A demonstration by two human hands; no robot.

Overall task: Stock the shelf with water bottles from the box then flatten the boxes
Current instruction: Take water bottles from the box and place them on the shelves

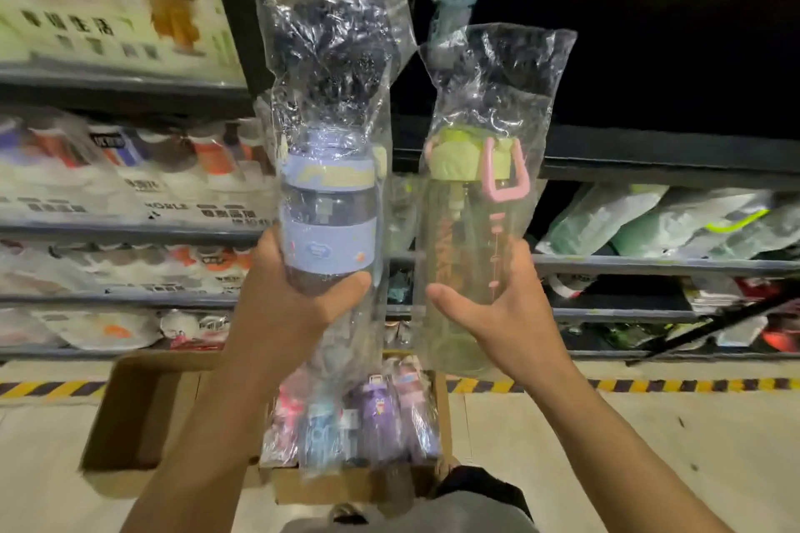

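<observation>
Blue bottle left, green bottle right: we are gripping both upright, fingers wrapped round them, facing the far shelf

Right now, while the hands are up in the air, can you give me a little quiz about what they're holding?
1. True or false: the left hand grips the lilac-banded clear plastic bottle, which is wrapped in a clear bag.
2. What colour is the loop handle on the green-lidded clear plastic bottle that the right hand holds? A pink, B black, C orange.
3. Fill in: more wrapped bottles lie in the brown cardboard ____ on the floor below the hands.

Key: 1 true; 2 A; 3 box.
</observation>
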